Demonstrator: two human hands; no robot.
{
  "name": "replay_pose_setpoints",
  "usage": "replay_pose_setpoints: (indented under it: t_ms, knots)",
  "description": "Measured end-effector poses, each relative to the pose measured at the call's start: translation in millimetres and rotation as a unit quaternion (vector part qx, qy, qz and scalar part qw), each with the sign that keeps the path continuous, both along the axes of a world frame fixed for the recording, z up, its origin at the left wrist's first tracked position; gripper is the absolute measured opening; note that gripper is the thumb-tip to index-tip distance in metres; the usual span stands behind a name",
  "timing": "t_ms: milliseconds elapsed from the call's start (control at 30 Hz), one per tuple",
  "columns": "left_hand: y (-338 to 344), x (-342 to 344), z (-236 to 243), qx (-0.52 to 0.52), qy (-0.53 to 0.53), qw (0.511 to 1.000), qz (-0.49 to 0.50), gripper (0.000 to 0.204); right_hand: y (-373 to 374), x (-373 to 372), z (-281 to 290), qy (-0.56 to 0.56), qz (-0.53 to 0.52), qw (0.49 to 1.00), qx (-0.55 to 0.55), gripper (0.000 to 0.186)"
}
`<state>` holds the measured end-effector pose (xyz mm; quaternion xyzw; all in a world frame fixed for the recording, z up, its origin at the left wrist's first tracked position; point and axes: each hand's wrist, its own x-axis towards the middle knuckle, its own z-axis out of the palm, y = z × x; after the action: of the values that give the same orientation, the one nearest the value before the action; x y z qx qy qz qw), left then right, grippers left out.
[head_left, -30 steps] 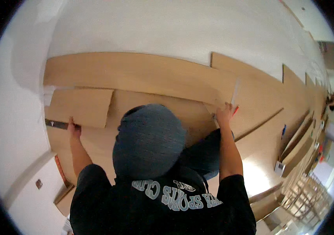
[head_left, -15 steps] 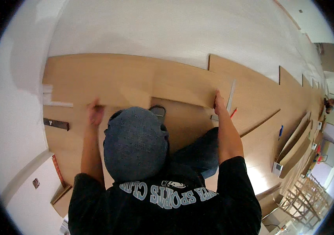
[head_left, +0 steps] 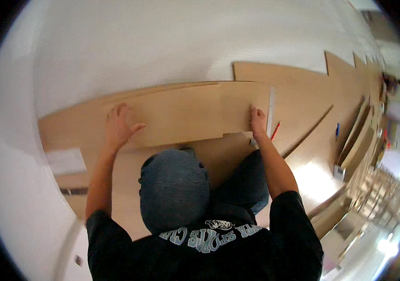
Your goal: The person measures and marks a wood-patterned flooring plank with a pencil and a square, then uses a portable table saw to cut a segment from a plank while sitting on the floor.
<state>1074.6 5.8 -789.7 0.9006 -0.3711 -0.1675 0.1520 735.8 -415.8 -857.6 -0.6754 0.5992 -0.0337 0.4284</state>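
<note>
My left hand (head_left: 121,126) rests with fingers spread on a tan floor plank (head_left: 176,117), near its left part. My right hand (head_left: 257,122) has curled fingers closed on the plank near its right end. Another plank (head_left: 59,124) lies underneath, showing at the left and along the back edge. Just right of my right hand are a metal straightedge (head_left: 270,105) and a red pencil or marker (head_left: 276,130). A white gap (head_left: 66,159) shows left of my left forearm. My denim-covered knees (head_left: 174,187) are just below the planks.
Pale underlay (head_left: 162,42) stretches beyond the planks; laid planks (head_left: 293,89) step along the right. A white wall (head_left: 10,140) is at left. A dark tool (head_left: 73,191), a blue tool (head_left: 337,131) and stacked boards (head_left: 357,140) lie around. A person (head_left: 392,82) is far right.
My left hand has moved up onto the planks and spread its fingers. The short piece once at the left has shifted right and up over the long plank. The view has tilted slightly.
</note>
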Motion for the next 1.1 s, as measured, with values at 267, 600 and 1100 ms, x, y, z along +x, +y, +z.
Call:
replay_pose_setpoints:
  t_ms: [267, 600, 1100]
  knots:
    - [-55, 150, -15, 0.232, 0.166, 0.950, -0.129, 0.077, 13, 54, 102, 0.101, 0.005, 0.995, 0.022, 0.041]
    - [-75, 171, 78, 0.004, 0.374, 0.918, -0.136, 0.062, -8, 33, 283, -0.108, -0.013, 0.994, -0.030, 0.043]
    - [-267, -46, 380, 0.098, 0.401, 0.852, -0.322, 0.068, 403, -368, 288, 0.113, -0.408, 0.906, 0.008, 0.031]
